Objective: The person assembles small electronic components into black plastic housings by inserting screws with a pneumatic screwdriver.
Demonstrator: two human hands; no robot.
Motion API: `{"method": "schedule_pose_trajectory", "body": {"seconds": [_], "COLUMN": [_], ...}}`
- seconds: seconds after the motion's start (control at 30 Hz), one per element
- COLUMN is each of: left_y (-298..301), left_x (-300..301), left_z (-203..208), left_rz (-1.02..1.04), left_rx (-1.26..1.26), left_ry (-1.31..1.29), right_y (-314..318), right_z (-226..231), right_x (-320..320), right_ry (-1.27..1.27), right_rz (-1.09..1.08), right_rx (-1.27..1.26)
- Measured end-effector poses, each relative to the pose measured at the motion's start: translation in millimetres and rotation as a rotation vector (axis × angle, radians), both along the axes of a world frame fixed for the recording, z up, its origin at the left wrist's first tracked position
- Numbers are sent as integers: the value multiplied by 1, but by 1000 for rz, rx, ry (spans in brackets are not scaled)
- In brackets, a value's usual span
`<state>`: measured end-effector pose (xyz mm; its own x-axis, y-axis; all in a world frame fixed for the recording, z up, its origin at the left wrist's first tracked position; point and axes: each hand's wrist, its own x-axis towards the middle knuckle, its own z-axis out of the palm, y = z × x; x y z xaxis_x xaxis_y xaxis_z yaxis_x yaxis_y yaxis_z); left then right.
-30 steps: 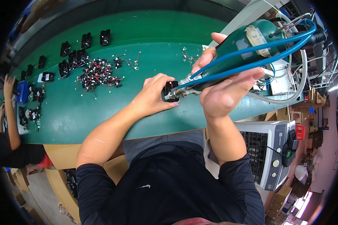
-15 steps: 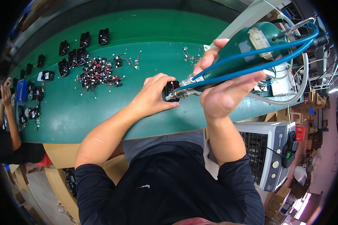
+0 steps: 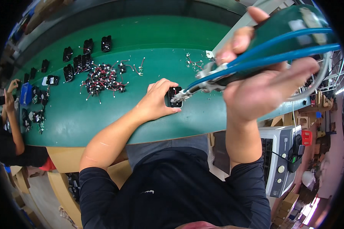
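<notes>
My left hand (image 3: 155, 100) is closed around the side of a small black plastic housing (image 3: 175, 92) on the green table, fingers at its far edge and thumb at its near edge. Over this housing points the metal nose (image 3: 185, 92) of a bulky green powered tool, which looks like an air screwdriver (image 3: 279, 34), with two blue hoses (image 3: 279, 55) running along it. My right hand (image 3: 252, 89) grips the tool's body from beneath, blurred by motion. The nose tip reaches the housing; whether it touches is hard to tell.
On the green table (image 3: 99, 120), a pile of small parts with red and black wires (image 3: 103, 79) lies left of my hand. Several black housings (image 3: 83, 62) stand beyond it. A blue bin (image 3: 26, 94) and another person's hands (image 3: 8, 99) are at far left. Right: a white-grey air cooler (image 3: 280, 160).
My right hand and the tool have moved right and up toward the camera, drawing the nose back slightly. My left hand stays at the housing.
</notes>
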<state>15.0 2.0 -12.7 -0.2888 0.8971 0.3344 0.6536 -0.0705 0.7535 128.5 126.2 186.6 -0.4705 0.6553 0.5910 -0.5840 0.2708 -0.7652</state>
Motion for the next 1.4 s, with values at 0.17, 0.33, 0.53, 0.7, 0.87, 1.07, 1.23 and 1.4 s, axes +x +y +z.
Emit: {"method": "schedule_pose_trajectory", "body": {"seconds": [0.17, 0.33, 0.53, 0.7, 0.87, 1.07, 1.23, 1.4], "left_y": [5, 7, 7, 3, 2, 4, 4, 33], "left_x": [-3, -6, -4, 3, -3, -12, -23, -109], "left_z": [-7, -13, -18, -10, -4, -8, 30, 85], "left_rz": [-44, -63, -76, -28, -65, -31, 51, 317], "left_rx": [46, 37, 5, 44, 16, -44, -71, -269], "left_ry": [-34, -15, -128, -12, -108, -23, 64, 261], "right_y": [-11, -9, -13, -13, -14, -3, 26, 28], "right_z": [-47, -69, -73, -74, -86, -57, 47, 18], "right_x": [-19, -23, -23, -16, -20, -33, -3, 14], "right_ry": [-106, -97, -10, -123, -97, -8, 77, 125], "right_rz": [18, 44, 49, 97, 79, 71, -8, 126], "right_rx": [48, 116, 56, 29, -16, 88, 75, 91]}}
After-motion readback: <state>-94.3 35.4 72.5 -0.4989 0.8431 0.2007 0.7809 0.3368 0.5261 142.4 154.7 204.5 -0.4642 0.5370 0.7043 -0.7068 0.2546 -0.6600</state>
